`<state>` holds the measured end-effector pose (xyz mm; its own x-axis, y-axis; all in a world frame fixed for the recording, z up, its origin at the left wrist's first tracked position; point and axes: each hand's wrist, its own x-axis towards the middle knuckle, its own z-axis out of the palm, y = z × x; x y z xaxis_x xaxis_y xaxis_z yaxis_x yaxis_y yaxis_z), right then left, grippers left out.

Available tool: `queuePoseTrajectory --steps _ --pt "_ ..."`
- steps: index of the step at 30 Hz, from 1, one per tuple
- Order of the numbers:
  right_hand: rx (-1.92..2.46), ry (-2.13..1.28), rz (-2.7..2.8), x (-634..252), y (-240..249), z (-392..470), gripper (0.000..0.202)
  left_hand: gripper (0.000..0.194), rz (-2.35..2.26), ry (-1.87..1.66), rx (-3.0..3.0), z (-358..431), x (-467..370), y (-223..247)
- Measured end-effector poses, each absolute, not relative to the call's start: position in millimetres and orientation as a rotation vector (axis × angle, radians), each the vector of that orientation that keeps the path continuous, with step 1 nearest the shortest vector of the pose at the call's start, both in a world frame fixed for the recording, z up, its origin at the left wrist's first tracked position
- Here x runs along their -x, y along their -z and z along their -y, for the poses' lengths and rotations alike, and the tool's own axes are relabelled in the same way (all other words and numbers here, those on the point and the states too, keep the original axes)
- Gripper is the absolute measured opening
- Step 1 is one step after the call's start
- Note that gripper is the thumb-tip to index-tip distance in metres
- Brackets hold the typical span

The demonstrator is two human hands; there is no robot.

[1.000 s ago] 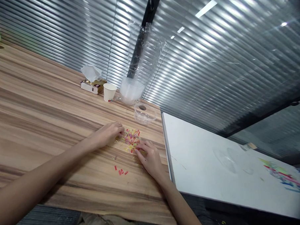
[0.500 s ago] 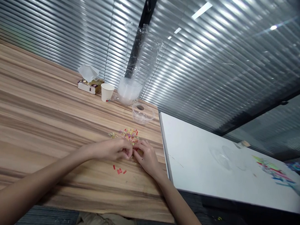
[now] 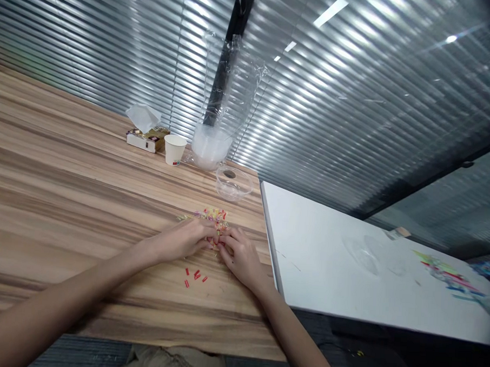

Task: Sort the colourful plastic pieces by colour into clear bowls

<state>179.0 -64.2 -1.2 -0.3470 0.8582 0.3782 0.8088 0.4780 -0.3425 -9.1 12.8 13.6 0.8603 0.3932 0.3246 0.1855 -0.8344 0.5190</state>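
Nearest on the wooden table lie loose red pieces, then the left hand and right hand, fingers bent at the near edge of the colourful heap, any grip impossible to tell, a clear bowl beyond.

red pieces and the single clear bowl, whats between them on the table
The head view shows the multicoloured pile there, with the left hand and right hand at its near edge.
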Motion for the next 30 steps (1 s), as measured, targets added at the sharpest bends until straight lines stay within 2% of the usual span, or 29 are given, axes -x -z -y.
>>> queuePoseTrajectory --steps 14,27,30 --pt "1.364 -0.267 2.158 -178.4 2.0 59.4 0.007 0.027 -0.451 -0.544 -2.677 -12.2 5.5 -3.8" --pt "1.354 -0.408 2.114 -179.8 1.5 61.3 0.007 0.021 -0.466 -0.518 -2.576 -12.1 11.9 -10.7" --pt "1.352 -0.412 2.113 -181.1 3.1 61.5 0.007 0.020 -0.403 -0.412 -2.464 -13.2 14.6 -15.8"
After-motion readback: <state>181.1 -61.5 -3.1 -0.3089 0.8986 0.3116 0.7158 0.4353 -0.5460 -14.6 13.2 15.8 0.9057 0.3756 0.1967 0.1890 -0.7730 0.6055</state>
